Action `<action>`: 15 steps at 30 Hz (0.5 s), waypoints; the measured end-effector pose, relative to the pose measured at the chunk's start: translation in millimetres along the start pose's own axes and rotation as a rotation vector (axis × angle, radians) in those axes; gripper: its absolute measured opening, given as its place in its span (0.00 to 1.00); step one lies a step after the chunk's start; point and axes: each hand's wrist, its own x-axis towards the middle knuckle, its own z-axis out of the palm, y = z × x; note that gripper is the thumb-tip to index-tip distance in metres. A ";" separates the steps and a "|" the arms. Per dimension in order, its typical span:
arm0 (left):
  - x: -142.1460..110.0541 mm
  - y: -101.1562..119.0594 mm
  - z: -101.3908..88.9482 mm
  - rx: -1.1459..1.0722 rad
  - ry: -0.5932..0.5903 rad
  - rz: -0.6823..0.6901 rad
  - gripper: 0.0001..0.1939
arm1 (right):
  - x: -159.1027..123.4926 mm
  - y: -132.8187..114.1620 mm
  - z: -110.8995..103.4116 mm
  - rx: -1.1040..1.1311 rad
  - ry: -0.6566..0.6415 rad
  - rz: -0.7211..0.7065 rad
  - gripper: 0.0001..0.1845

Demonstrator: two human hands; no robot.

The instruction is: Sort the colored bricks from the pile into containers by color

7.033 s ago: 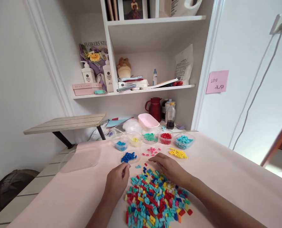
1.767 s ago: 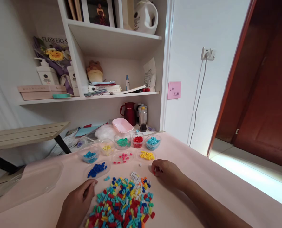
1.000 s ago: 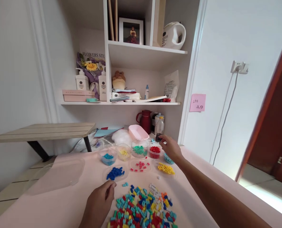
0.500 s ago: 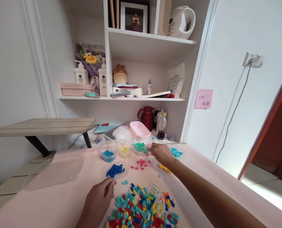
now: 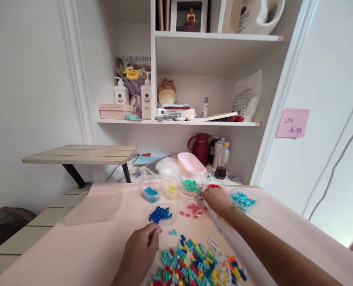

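My right hand [image 5: 218,200] reaches over the front of the clear tub of red bricks [image 5: 215,186]. Its fingers are bent together, and the fingertips are beside a small red brick [image 5: 202,199] lying behind the pink bricks [image 5: 195,210]; whatever they hold is hidden. My left hand [image 5: 143,241] rests curled on the table, thumb against the fingers, left of the mixed pile of toy bricks [image 5: 191,264]. Anything inside it cannot be seen. White bricks [image 5: 214,247] form a cluster at the pile's back right edge. Dark blue bricks [image 5: 160,214] lie in a shallow clear lid ahead of my left hand.
Clear tubs hold blue bricks [image 5: 151,193], pale yellow bricks [image 5: 170,189], green bricks [image 5: 191,186] and turquoise bricks [image 5: 243,200]. A large clear lid [image 5: 91,206] lies at left. Behind stand a pink basin [image 5: 191,163], a red jug [image 5: 200,149] and a bottle [image 5: 222,161].
My right hand went from the pile to the table at right, then back past the red tub, and now sits lower before it. White bricks now cluster at the pile's edge. My left hand stays curled.
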 end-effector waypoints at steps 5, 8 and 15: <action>0.8 -1.2 0.3 0.023 -0.011 -0.013 0.15 | 1.4 -0.2 7.4 0.003 0.020 0.002 0.13; 1.4 -1.4 0.1 0.048 -0.017 -0.011 0.15 | -0.5 -1.1 10.2 0.013 0.041 0.007 0.13; 2.5 -4.6 2.7 0.074 -0.008 0.000 0.16 | -6.0 1.4 5.1 0.023 0.097 0.084 0.12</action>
